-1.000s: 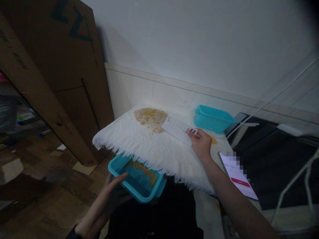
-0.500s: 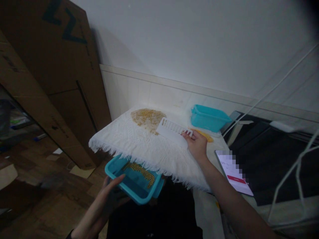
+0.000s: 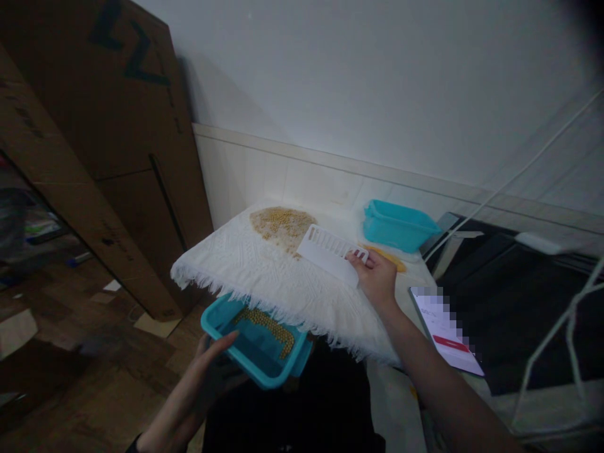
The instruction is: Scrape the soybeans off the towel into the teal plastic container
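My left hand [image 3: 214, 358] grips the near left side of a teal plastic bin [image 3: 264, 377], held below the table's front edge. A band of yellow beans, apparently soybeans [image 3: 268, 324], lies inside it. Pinched in my right hand [image 3: 377, 277] is a flat white plastic piece with a row of slots [image 3: 328, 251]. Its left end rests by a pile of beans and finer pale grains [image 3: 283, 226] on a white fringed cloth [image 3: 245, 264]. The fingers of my left hand under the bin are hidden.
A second teal bin [image 3: 399, 226] stands at the back right, with something yellow [image 3: 389, 257] before it. A phone or tablet [image 3: 446, 333] lies to the right, near a white cable [image 3: 514, 167]. Tall cardboard boxes [image 3: 127, 126] stand left; a wall rises behind.
The view has shifted slightly, so everything sits a little further right and lower. Both hands keep their holds, and the beans look the same.
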Motion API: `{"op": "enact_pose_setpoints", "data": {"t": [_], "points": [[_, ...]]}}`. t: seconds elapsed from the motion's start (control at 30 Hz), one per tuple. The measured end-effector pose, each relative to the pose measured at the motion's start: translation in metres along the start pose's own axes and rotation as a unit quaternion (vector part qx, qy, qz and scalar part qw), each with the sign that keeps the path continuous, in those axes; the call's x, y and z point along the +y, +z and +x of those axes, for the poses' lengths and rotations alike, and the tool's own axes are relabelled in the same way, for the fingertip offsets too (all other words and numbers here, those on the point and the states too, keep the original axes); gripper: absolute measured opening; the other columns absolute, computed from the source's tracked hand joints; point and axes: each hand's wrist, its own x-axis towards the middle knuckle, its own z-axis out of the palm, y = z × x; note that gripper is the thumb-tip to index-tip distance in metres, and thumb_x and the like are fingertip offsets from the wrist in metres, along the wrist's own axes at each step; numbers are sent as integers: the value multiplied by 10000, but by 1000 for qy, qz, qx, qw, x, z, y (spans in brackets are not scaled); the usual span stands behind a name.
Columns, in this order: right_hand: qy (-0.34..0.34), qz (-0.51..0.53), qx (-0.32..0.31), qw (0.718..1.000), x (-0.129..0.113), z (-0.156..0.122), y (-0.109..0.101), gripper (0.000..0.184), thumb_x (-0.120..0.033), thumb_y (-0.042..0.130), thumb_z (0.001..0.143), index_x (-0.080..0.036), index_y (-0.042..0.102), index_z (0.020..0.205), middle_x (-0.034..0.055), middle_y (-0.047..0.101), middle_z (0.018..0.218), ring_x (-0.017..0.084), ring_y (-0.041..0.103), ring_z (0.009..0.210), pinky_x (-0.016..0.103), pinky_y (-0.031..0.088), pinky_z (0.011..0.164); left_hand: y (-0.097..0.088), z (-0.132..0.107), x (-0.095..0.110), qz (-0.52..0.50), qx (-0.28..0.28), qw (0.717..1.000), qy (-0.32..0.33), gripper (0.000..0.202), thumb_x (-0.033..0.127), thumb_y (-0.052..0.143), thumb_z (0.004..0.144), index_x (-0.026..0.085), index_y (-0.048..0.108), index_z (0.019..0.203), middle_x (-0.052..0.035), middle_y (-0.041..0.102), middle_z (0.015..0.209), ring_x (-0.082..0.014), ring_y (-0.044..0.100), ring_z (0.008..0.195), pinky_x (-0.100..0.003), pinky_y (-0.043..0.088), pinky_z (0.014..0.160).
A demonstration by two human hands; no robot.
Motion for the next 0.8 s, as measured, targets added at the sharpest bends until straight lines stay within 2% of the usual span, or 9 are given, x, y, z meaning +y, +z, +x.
{"op": "enact_pose_setpoints", "data": {"t": [0.13, 0.33, 0.6, 0.8], "points": [[4, 8, 0, 1000, 1, -1, 1, 438, -663, 826, 766, -236, 734, 735, 58, 817, 725, 257, 764, 667, 326, 570, 572, -1, 1, -1, -10, 4, 1000, -7, 913, 390, 986, 845, 338, 486, 1607, -201, 797, 1437, -420, 864, 1153, -611, 669, 1059], [3, 17, -7, 1000, 2, 0, 0, 462, -685, 844, 756, -229, 770, 762, 68, 832, 737, 267, 788, 662, 332, 594, 566, 1, -5, 2, -4, -15, 1000, 4, 832, 409, 945, 884, 321, 520, 1594, -174, 814, 1429, -402, 862, 1167, -581, 666, 1079], [19, 24, 9, 999, -1, -2, 0, 366, -580, 838, 732, -220, 775, 756, 85, 837, 754, 284, 803, 698, 349, 620, 585, 1, -3, 1, -5, -11, 1000, 0, 939, 413, 984, 835, 320, 496, 1632, -206, 788, 1480, -428, 861, 1163, -595, 672, 1054], [17, 15, -6, 1000, -3, -3, -1, 405, -616, 846, 741, -219, 768, 753, 77, 817, 724, 275, 781, 667, 342, 600, 569, 3, -5, 2, -9, -3, 1000, 1, 740, 365, 915, 922, 333, 522, 1548, -155, 832, 1402, -385, 876, 1126, -600, 673, 1068]]}}
